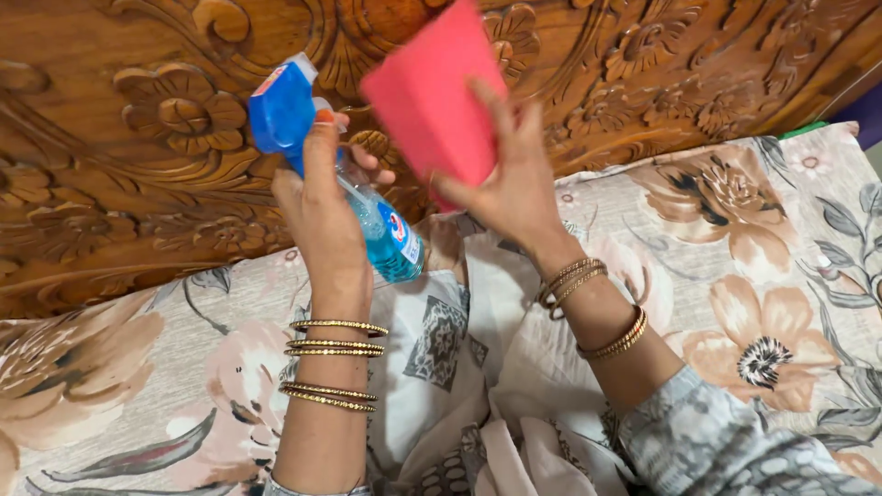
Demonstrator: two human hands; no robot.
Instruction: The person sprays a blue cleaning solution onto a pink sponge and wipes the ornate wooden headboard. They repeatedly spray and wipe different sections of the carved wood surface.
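Observation:
My left hand (322, 207) grips a clear spray bottle (381, 230) of blue liquid, with a blue trigger head (280, 110) tipped up toward the carved wood. My forefinger rests on the trigger. My right hand (510, 184) holds a folded pink cloth (432, 96) up close to the right of the nozzle, against the wood. Gold bangles circle both wrists.
A dark carved wooden headboard (138, 119) with flower reliefs fills the top of the view. Below it lies a floral bedsheet (753, 276) in beige and peach. A grey and white patterned garment (459, 367) covers my lap between the arms.

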